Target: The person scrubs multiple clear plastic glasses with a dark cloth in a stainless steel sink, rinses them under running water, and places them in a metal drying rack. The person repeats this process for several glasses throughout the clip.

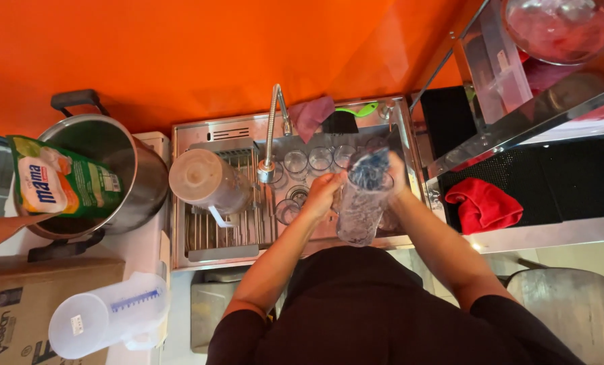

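Both hands over the sink: right hand gripping a clear tall glass with a blue scrubber in its mouth, left hand closed on its side. Small glasses crowd the sink behind; faucet and upturned pitcher left of it; red cloth right.

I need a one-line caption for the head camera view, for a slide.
Over a steel sink holding clear glasses, the left hand and right hand hold a tall clear plastic cup.
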